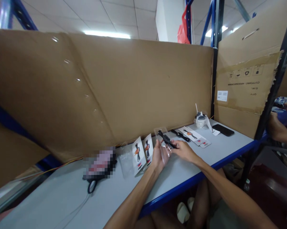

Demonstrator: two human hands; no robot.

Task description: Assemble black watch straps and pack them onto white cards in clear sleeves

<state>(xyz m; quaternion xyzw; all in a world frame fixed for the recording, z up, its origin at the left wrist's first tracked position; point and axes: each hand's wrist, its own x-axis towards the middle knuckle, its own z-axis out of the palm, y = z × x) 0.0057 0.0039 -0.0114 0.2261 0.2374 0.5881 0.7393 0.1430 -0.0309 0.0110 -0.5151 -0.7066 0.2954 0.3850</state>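
In front of me over the table, my left hand (pixel 158 156) is closed around a clear plastic shell (pixel 166 155). A slim black tool (pixel 165 137) lies in or against that shell; its exact kind is not plain. My right hand (pixel 183 150) pinches the tool's near end. Left of my hands, two printed cards (pixel 138 155) picturing a black tool lean at a tilt, beside more clear plastic shells (pixel 126 161). Behind my right hand another black tool (pixel 180 135) rests on the table, next to further printed cards (pixel 194 136) lying flat.
The grey table (pixel 57 190) has a blue front edge. A blurred-out item with a black loop (pixel 92 186) lies at left. A white cup (pixel 200 121) and a black phone (pixel 223 129) are at the far right. Cardboard walls (pixel 143 89) enclose the back. Another person's arm (pixel 278 128) shows at right.
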